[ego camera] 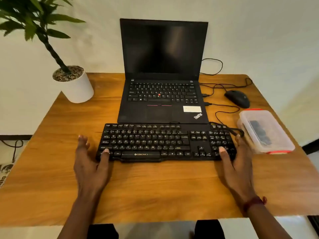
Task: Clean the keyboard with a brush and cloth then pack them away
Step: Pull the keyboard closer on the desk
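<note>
Wooden tabletop against a pale wall. At near centre, keyboard lying long axis left to right. Left grip at its near-left corner, fingers spread apart, thumb resting on keys. Right grip at the right end, fingers straight, clamped on nothing. Just right of it, lidded clear box, closest to right grip; dark contents unclear, probably the cleaning tools.

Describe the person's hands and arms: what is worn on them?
The left hand and right hand are bare, with no gloves and no rings visible. No sleeves cover the forearms. Only the right wrist wears something: a dark red thread bracelet with a short loose end.
</note>
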